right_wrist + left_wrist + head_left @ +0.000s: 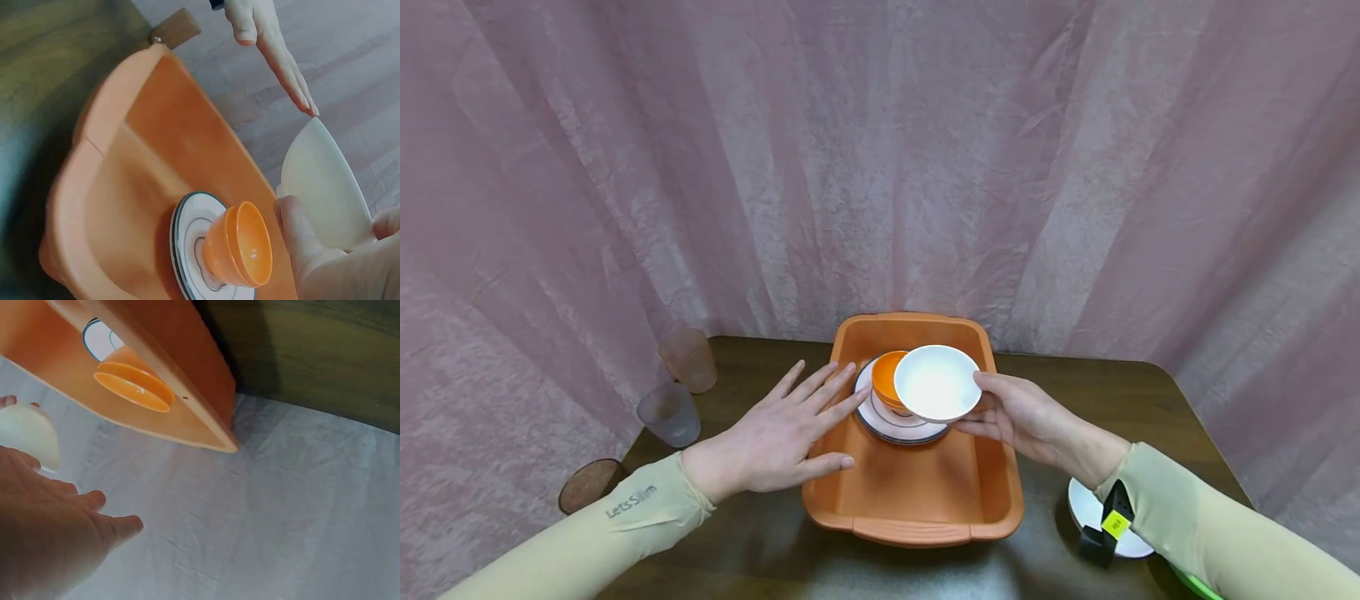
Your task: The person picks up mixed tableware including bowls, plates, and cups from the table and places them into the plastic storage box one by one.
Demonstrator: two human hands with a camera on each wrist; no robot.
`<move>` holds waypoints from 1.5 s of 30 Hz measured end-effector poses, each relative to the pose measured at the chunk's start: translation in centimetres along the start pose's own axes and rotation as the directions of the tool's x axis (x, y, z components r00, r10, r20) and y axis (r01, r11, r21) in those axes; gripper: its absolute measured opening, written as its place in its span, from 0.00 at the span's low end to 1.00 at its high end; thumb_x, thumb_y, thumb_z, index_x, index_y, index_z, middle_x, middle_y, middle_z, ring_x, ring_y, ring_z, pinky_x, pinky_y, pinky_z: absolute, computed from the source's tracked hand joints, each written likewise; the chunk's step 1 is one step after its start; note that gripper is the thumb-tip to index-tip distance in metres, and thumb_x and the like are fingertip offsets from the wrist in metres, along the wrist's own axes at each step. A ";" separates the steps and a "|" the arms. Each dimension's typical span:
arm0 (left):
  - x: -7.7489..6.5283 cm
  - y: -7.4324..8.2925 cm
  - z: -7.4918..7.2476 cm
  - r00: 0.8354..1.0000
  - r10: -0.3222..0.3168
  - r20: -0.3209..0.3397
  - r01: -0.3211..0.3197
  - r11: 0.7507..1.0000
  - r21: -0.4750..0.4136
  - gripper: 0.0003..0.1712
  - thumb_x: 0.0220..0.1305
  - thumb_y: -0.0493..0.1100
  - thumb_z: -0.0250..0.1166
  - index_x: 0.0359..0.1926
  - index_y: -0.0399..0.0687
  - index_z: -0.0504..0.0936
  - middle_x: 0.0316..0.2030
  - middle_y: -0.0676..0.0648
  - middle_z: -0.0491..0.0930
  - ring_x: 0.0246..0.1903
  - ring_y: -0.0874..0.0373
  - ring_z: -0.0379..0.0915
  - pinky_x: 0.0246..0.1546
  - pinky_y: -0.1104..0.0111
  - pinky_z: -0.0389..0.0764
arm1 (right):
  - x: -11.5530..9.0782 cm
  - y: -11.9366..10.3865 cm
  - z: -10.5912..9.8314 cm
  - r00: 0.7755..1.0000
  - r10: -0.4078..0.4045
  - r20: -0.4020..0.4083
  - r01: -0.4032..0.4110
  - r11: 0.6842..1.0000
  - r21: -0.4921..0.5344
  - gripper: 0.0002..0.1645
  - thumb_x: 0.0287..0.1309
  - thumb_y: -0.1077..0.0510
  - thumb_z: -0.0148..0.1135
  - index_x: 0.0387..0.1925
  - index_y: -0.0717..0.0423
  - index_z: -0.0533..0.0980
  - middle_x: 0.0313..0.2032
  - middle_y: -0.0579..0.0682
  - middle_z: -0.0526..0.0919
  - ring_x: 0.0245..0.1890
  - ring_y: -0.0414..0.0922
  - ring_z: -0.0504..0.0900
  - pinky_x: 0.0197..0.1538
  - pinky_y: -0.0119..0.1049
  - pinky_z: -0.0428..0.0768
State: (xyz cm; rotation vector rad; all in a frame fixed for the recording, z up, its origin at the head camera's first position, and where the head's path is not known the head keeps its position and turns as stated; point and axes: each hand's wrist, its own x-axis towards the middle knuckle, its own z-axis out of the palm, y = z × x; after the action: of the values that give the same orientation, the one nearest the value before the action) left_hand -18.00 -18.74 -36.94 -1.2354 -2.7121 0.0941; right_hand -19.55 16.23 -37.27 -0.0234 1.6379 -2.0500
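Observation:
My right hand (1026,414) pinches a white bowl (937,383) by its right rim, above an orange basin (913,533). In the right wrist view the white bowl (322,187) is seen from the side, with thumb and fingers on opposite faces. My left hand (782,433) is spread over the basin's left edge, fingers straight, holding nothing. Inside the basin, stacked orange bowls (234,247) sit on white plates (187,237) with dark rims. The white bowl partly hides the orange ones in the head view.
Left on the brown table (752,550) stand a pinkish tumbler (691,360), a greyish tumbler (670,415) and a brown cup (591,486). A white dish (1084,504) and a green item (1195,586) lie at right, partly under the right arm. A pink curtain (880,167) hangs behind.

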 end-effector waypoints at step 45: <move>0.1 0.9 1.7 0.995 0.019 0.097 -0.016 0.999 -0.033 0.46 0.73 0.77 0.40 0.82 0.62 0.49 0.82 0.49 0.36 0.80 0.51 0.30 0.76 0.47 0.31 | 11.7 1.2 0.8 0.975 -0.029 -0.220 -0.096 0.839 -0.535 0.32 0.82 0.58 0.37 0.76 0.73 0.50 0.70 0.72 0.63 0.48 0.60 0.83 0.52 0.50 0.84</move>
State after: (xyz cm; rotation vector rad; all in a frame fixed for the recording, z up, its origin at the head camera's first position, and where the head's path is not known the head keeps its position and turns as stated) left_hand -17.67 -18.00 -38.68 -1.2965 -2.7964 0.1160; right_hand -28.96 10.74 -41.64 0.0370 2.2979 -1.5340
